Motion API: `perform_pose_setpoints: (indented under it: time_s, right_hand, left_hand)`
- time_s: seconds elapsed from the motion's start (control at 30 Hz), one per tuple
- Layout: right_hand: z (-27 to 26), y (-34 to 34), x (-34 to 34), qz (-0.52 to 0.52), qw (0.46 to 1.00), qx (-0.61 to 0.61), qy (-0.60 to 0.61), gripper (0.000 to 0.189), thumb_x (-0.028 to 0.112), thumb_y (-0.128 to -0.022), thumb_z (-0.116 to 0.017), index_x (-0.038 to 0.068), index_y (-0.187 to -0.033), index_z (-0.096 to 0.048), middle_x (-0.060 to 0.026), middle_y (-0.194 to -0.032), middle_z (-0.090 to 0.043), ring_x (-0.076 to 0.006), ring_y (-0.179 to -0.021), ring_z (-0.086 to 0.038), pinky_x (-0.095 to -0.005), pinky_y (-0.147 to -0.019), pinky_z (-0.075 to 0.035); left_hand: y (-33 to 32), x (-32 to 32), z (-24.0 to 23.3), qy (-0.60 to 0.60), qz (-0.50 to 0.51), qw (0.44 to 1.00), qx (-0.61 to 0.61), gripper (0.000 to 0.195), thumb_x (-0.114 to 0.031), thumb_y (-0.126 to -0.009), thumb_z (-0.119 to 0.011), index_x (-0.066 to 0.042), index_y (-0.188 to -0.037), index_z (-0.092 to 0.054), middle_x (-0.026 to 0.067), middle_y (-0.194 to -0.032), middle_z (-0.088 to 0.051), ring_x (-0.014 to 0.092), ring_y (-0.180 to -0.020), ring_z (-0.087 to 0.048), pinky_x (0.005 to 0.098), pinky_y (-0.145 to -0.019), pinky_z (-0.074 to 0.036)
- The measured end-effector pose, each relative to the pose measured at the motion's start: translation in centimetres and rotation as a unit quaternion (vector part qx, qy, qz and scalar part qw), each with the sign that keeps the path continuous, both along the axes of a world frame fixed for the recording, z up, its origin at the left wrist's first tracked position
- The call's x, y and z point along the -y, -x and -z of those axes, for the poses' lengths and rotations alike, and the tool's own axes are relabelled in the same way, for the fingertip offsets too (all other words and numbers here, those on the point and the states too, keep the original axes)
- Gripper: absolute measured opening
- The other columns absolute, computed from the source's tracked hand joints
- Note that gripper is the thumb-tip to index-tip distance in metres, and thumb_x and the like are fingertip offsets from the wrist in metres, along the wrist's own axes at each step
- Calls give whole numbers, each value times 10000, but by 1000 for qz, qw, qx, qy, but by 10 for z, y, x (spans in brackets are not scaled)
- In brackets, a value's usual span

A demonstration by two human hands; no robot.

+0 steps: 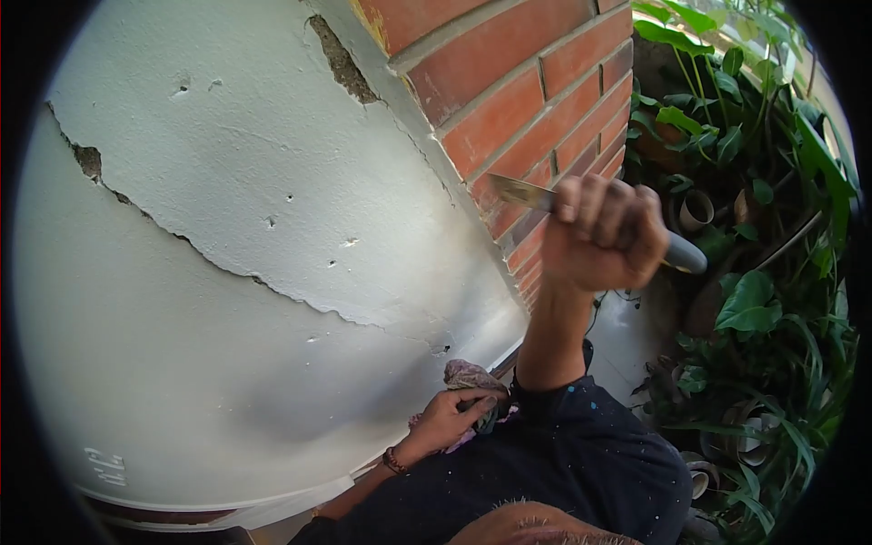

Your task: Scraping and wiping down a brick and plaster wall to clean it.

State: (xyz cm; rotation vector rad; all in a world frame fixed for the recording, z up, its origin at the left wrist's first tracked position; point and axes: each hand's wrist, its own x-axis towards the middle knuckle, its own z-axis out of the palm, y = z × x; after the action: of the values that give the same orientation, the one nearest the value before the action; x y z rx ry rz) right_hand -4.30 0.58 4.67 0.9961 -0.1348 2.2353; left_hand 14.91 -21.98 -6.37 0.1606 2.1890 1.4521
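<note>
My right hand (606, 235) is raised and wrapped around the grey handle of a putty knife (521, 193). The knife's metal blade points left, in front of the brick column's edge; whether it touches cannot be told. Lower down, near my dark shirt, my left hand (449, 422) grips a crumpled, stained cloth (473, 378). A long jagged crack (218, 264) runs diagonally across the white plastered wall (204, 375). Higher up, a patch of broken plaster (340, 61) exposes rough grey material, and a thin crack continues down from it. Several small holes pit the wall.
A red brick column (504, 88) with grey mortar joints borders the wall on the right. Beyond it grow dense green plants (749, 303), with a pot (696, 210) among them. A white ledge (300, 507) edges the wall's bottom.
</note>
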Motion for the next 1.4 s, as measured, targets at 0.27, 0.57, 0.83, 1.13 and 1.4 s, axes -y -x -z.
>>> perform_pose_setpoints:
  time_s: [0.27,0.57,0.83,1.13,1.4]
  right_hand:
    - [4,12,28,-133,986,101,14,378,218,-989,-478,170,-640,-342,35,-497,-277,-105,-474,-320,-306,-575,-412]
    - [3,9,21,-187,977,95,28,380,220,-992,-477,176,-635,-353,43,-514,-292,-111,-481,-322,-310,-562,-388]
    - [8,-48,-50,-5,991,124,-45,403,258,-1039,-431,172,-655,-344,34,-498,-310,-104,-466,-362,-336,-623,-473]
    - [-44,-48,-105,89,977,127,-147,385,267,-1026,-427,161,-665,-347,33,-496,-303,-105,-456,-338,-343,-596,-454]
    - [-27,-23,-151,69,960,180,-203,391,254,-1018,-454,171,-656,-332,31,-499,-289,-107,-468,-322,-337,-601,-436]
  left_hand:
    - [0,-10,-3,27,17,998,46,312,-308,-1028,-635,-72,-1196,-749,78,-1095,-773,123,-1018,-693,280,-935,-516]
    - [7,-9,-12,-39,47,998,11,264,-227,-1030,-632,-77,-1219,-738,81,-1144,-760,125,-1070,-678,288,-972,-506]
    - [30,-44,-55,-82,50,937,-335,363,-147,-1006,-647,-52,-1357,-639,140,-1259,-710,260,-1210,-660,346,-1018,-496]
    - [144,-134,-141,-9,-172,766,-620,243,-63,-989,-615,-36,-1218,-693,182,-1086,-716,366,-967,-686,408,-848,-532]
    - [105,-140,26,249,-291,815,-435,192,-109,-997,-574,-49,-1139,-689,189,-1039,-714,422,-930,-663,481,-771,-535]
